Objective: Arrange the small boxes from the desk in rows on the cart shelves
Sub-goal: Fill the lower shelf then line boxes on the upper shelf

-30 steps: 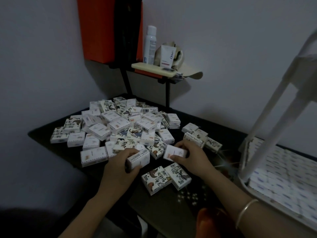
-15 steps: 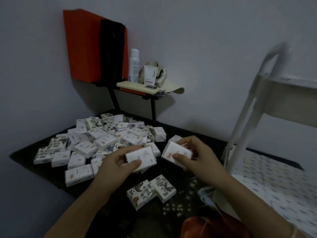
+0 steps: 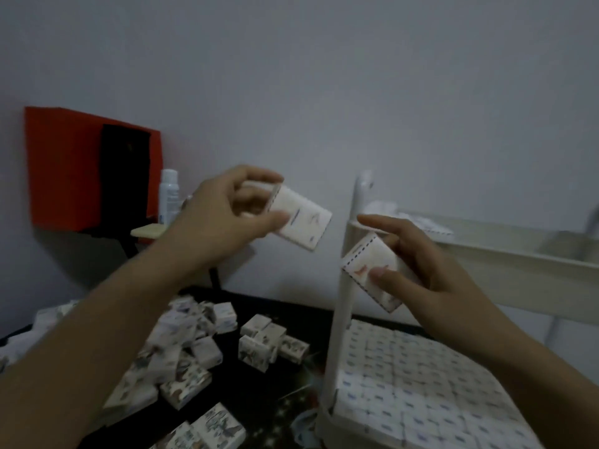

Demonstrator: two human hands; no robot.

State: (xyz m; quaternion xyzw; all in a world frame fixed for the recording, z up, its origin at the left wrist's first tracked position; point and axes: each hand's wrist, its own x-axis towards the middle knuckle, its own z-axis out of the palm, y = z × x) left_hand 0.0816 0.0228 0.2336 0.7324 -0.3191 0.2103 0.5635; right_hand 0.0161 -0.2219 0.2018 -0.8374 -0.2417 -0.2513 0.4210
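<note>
My left hand [image 3: 223,218] grips a small white box [image 3: 303,220] raised in the air, left of the cart post. My right hand [image 3: 418,264] pinches another small white box [image 3: 368,270] just in front of the white cart post [image 3: 345,286], below the upper shelf rim [image 3: 505,251]. A pile of small boxes [image 3: 181,348] lies on the dark desk [image 3: 259,393] at the lower left. The cart's lower shelf [image 3: 327,419] holds rows of boxes [image 3: 415,387] packed edge to edge. A few boxes [image 3: 418,220] sit on the upper shelf near its left end.
A red and black panel [image 3: 90,170] hangs on the wall at left. A white spray bottle [image 3: 168,196] stands on a small shelf [image 3: 149,230] beside it. A grey wall fills the background. The view is dim and blurred.
Both hands have lifted their boxes up from the desk and moved right toward the cart. My head has turned right and up, so the upper shelf shows.
</note>
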